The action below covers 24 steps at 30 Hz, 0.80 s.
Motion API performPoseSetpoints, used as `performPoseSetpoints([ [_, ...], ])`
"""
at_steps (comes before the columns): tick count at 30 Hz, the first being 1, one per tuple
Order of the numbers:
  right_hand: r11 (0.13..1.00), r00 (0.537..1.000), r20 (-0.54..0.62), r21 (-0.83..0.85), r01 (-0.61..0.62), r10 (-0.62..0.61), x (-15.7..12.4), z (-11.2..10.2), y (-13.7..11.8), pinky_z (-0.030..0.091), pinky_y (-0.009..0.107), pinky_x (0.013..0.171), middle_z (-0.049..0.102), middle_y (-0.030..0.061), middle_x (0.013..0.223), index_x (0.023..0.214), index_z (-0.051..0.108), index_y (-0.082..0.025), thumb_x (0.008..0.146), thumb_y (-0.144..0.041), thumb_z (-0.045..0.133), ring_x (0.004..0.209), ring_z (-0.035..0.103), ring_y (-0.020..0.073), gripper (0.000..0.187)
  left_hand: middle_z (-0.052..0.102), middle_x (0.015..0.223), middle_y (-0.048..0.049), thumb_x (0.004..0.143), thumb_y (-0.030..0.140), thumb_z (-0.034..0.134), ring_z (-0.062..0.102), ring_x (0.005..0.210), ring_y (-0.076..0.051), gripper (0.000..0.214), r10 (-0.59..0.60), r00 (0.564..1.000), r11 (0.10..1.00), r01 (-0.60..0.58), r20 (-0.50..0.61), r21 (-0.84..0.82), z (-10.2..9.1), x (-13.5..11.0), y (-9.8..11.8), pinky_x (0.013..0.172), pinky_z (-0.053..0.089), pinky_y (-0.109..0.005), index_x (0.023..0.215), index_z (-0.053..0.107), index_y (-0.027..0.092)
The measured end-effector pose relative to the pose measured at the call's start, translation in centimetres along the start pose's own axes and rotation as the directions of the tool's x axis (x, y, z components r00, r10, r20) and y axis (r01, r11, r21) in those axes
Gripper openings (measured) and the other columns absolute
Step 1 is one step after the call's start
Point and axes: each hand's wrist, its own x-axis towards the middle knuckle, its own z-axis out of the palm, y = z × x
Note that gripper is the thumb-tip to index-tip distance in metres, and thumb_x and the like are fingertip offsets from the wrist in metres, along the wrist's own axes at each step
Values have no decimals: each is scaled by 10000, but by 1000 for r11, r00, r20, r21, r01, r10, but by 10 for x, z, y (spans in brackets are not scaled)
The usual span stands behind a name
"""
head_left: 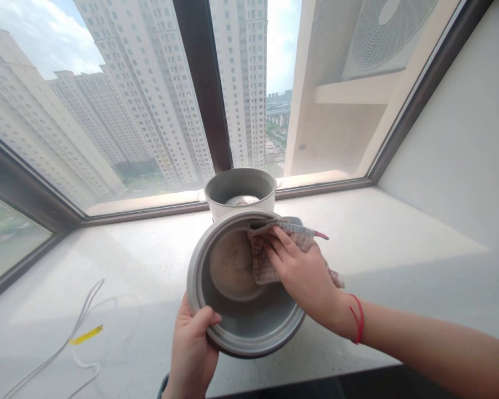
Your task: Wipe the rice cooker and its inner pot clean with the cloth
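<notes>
My left hand (197, 343) grips the lower left rim of a round metal inner pot (249, 321), thumb over the edge. The pot is tilted, so its inside faces me. With my right hand (301, 271) I press a checkered cloth (266, 260) against the upper right of the pot's inner wall. My fingers are bent over the cloth, and part of it hangs over the rim. Just behind the pot, the white rice cooker body (240, 191) stands upright with its top uncovered and a metal plate showing at the bottom.
The cooker stands on a white window sill (149, 266) by large panes with a dark frame (202, 83). A white cord (62, 349) with a yellow tag (86, 334) lies at the left. A white wall (453, 138) bounds the right side.
</notes>
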Motion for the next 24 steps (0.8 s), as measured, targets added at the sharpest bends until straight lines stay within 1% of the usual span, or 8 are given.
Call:
performPoseSetpoints([
  [2, 993, 993, 30, 28, -115, 114, 2, 8, -17, 523, 607, 810, 437, 237, 1526, 1415, 532, -104, 945, -30, 316, 1489, 281, 378, 523, 660, 674, -2, 497, 108, 656, 558, 560, -142, 365, -63, 998, 998, 63, 5, 3, 3, -3, -7, 511, 466, -229, 853, 712, 170],
  [5, 979, 982, 88, 105, -176, 167, 10, 20, -34, 501, 652, 873, 440, 282, 1503, 1470, 469, -80, 905, -9, 361, 1408, 402, 423, 579, 662, 673, 3, 509, 111, 674, 565, 558, -139, 366, -89, 996, 996, 89, 15, 7, 4, -8, -16, 521, 468, -226, 868, 703, 171],
  [8, 962, 977, 176, 224, -157, 118, 14, 30, -45, 492, 614, 933, 419, 315, 1501, 1496, 430, -56, 898, -13, 380, 1328, 497, 418, 602, 670, 687, 1, 511, 116, 682, 585, 579, -149, 373, -97, 995, 995, 96, 30, 13, 3, -9, -21, 550, 480, -239, 879, 703, 172],
  [10, 935, 977, 210, 339, -102, 30, 14, 33, -48, 484, 598, 951, 377, 302, 1535, 1523, 404, -109, 887, -50, 434, 1318, 503, 418, 640, 670, 693, 1, 511, 120, 690, 597, 606, -162, 364, -91, 995, 996, 91, 27, 16, 4, -10, -22, 565, 482, -245, 870, 700, 178],
  [14, 803, 994, 113, 591, -74, 8, 17, 29, -47, 393, 572, 1086, 291, 224, 1610, 1589, 242, -147, 774, -49, 505, 1416, 369, 379, 862, 659, 686, 16, 499, 111, 701, 629, 699, -196, 352, -117, 993, 993, 117, 23, -17, 8, -16, -26, 622, 497, -258, 837, 682, 210],
  [18, 584, 997, -50, 811, 11, 52, 26, 17, -45, 335, 453, 1172, 506, 143, 1477, 1562, 274, -123, 681, -43, 492, 1411, 349, 270, 911, 643, 661, 23, 496, 111, 695, 624, 692, -202, 362, -161, 985, 986, 163, 63, -26, 13, -23, -29, 650, 511, -281, 840, 682, 227],
  [22, 441, 970, -59, 883, 161, -236, 25, 5, -41, 365, 395, 1151, 523, 120, 1459, 1495, 427, -188, 694, -111, 540, 1374, 431, 246, 813, 629, 640, 17, 491, 124, 735, 593, 633, -184, 304, -80, 995, 997, 81, 67, -11, 11, -18, -21, 615, 500, -274, 776, 674, 210],
  [24, 442, 926, -6, 877, 186, -378, 21, -1, -36, 373, 374, 1144, 530, 111, 1464, 1465, 485, -205, 740, -144, 552, 1358, 472, 240, 731, 630, 636, 14, 492, 122, 726, 565, 583, -162, 298, -65, 996, 998, 65, 67, -5, 9, -13, -14, 568, 479, -254, 778, 685, 196],
])
